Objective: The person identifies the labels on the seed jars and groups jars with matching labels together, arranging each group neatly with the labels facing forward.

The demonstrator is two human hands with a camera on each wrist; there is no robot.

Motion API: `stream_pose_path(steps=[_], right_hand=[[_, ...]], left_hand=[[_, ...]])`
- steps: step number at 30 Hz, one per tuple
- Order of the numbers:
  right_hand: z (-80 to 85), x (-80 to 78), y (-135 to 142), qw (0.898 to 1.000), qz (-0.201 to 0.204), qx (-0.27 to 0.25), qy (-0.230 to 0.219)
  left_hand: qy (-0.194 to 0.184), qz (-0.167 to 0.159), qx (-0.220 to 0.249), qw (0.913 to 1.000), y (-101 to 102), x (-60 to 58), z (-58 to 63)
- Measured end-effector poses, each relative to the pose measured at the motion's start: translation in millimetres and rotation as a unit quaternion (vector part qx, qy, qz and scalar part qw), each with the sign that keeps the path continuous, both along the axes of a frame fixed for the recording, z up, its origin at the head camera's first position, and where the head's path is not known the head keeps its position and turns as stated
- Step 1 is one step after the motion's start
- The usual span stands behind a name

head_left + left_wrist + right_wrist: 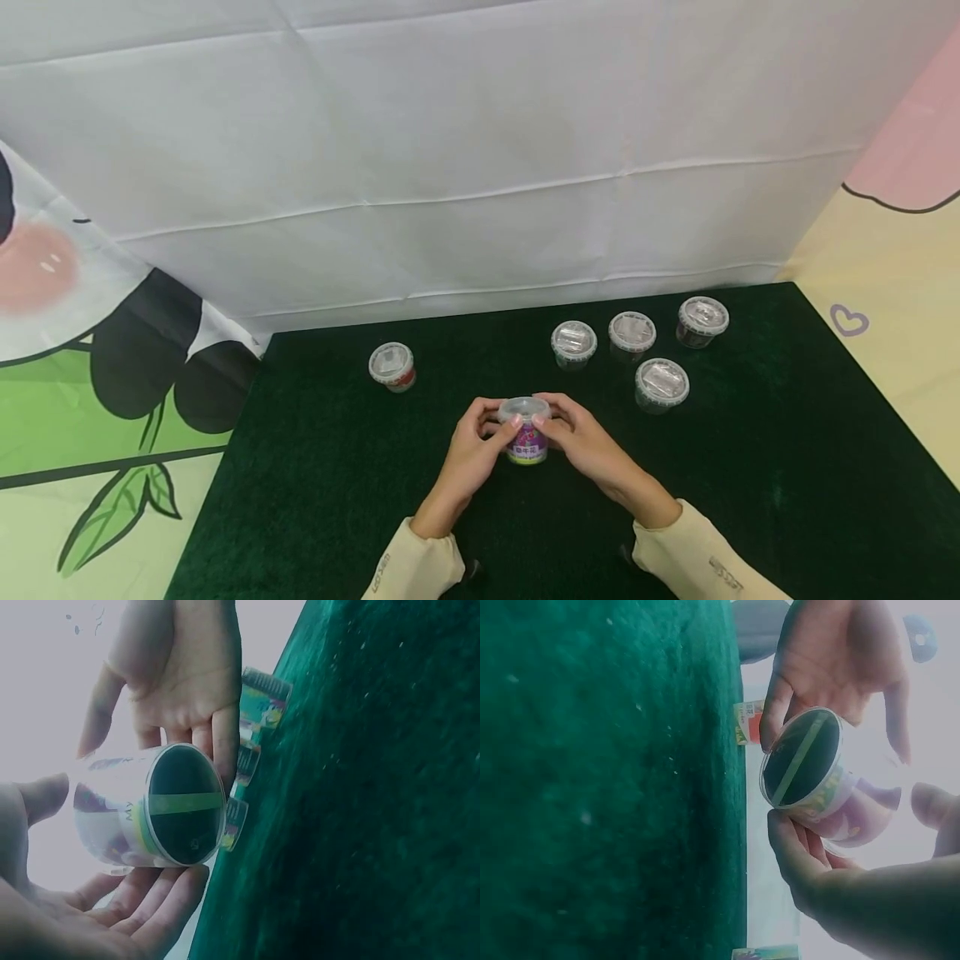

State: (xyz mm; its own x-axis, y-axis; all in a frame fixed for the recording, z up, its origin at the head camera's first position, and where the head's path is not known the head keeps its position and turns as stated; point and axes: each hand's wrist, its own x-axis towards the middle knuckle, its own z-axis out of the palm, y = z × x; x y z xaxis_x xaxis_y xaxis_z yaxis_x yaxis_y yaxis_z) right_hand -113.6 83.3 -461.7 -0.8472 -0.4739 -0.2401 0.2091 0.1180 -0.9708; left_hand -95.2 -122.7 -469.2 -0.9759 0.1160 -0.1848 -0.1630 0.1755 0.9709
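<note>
Left hand (471, 454) and right hand (591, 446), grip clamped round a tub (528, 448), hide its sides; worktop (795, 442), cut off near, spreads right.

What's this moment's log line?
left hand: holds purple tub; right hand: holds purple tub; purple tub: above cloth; other tubs: on cloth

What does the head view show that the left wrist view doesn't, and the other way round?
Head only: the lone tub with a red label at the far left of the table, and the printed leaf on the left backdrop.
Left wrist only: the underside of the held tub, crossed by a pale green strip.
Both: the held tub, the left hand and right hand around it, the green cloth and some other tubs.
</note>
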Motion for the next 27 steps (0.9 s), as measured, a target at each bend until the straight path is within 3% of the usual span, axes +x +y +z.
stream_pose_path(steps=[12, 18, 27], right_hand=[[0.0, -34.2, -23, 0.998, -0.006, 0.026, 0.052], [-3.9, -51.2, -33, 0.997, -0.004, 0.034, 0.071], [-5.6, -68.4, -47, 0.996, 0.000, 0.043, 0.074]], left_hand=[[0.028, 0.023, -0.011, 0.9993, -18, -28.2, -4.1], [0.024, 0.027, -0.020, 0.9992, -27, -41.1, -6.8], [0.022, 0.036, -0.033, 0.9986, -37, -56.7, -9.8]])
